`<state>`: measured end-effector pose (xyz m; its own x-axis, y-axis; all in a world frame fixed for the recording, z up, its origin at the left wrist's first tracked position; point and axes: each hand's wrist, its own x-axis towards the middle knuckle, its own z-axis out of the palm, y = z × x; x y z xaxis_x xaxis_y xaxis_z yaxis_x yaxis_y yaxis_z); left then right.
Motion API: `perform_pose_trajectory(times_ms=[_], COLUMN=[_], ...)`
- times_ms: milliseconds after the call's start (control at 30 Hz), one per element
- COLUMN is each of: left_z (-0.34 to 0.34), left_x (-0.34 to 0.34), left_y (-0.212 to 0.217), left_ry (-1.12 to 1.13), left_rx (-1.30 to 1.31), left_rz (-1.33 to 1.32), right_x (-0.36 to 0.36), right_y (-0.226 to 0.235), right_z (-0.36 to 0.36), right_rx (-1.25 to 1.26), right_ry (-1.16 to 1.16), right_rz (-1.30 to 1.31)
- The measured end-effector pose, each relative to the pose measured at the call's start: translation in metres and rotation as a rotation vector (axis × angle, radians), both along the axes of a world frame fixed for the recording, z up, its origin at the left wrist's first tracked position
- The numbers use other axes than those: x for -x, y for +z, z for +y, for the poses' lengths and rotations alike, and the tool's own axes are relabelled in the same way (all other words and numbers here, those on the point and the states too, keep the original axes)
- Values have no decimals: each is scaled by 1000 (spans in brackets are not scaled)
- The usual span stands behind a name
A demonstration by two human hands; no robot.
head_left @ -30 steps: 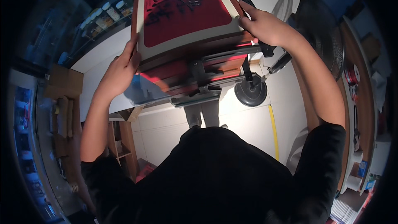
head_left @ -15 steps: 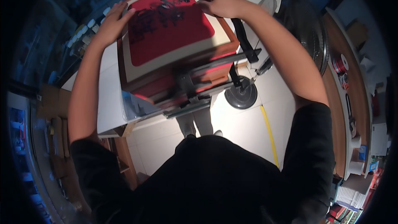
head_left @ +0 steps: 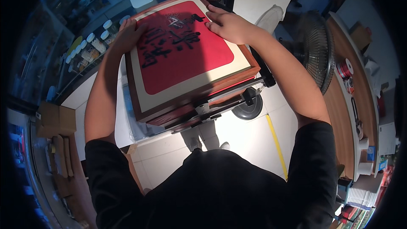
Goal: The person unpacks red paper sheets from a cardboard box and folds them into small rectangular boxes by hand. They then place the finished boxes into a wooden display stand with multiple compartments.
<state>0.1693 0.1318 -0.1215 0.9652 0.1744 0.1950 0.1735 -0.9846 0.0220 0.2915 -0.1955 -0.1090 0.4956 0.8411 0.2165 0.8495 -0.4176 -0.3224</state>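
A wooden-framed picture with a red panel, black brush writing and a cream border lies face up on a black stand. My left hand rests flat on its far left corner, fingers spread on the frame and border. My right hand lies palm down on the far right part of the red panel, fingers together. Neither hand grips the frame's edge.
A black floor fan stands to the right, beside a curved wooden counter with a red tape roll. Small jars line a glass case at the left. Cardboard lies at lower left. A yellow line crosses the white floor.
The framed picture has come down from a tilted, held-up position to lie flatter on the stand. Both hands have shifted from gripping its side edges to resting on its top face.
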Motion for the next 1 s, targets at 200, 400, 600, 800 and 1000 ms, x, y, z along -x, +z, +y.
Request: perform_pose_trajectory(times_ms=[200, 400, 600, 800, 1000], left_z=[2, -4, -75, -104, -100], left_x=[-2, 2, 34, 71, 70], left_y=[-4, -4, 33, 4, 0], left_ry=[44, 35, -82, -175, -329], left_rx=[79, -7, 13, -98, -128], left_rz=[-21, -107, -78, -107, -135], right_x=[3, 0, 26, 56, 64], right_y=[-6, -7, 23, 1, 10], right_z=[1, 5, -14, -30, -31], right_rx=[-3, -20, 82, 151, 192], right_ry=[-7, -3, -21, -33, -1], right_rz=[-51, -89, -197, -189, -137])
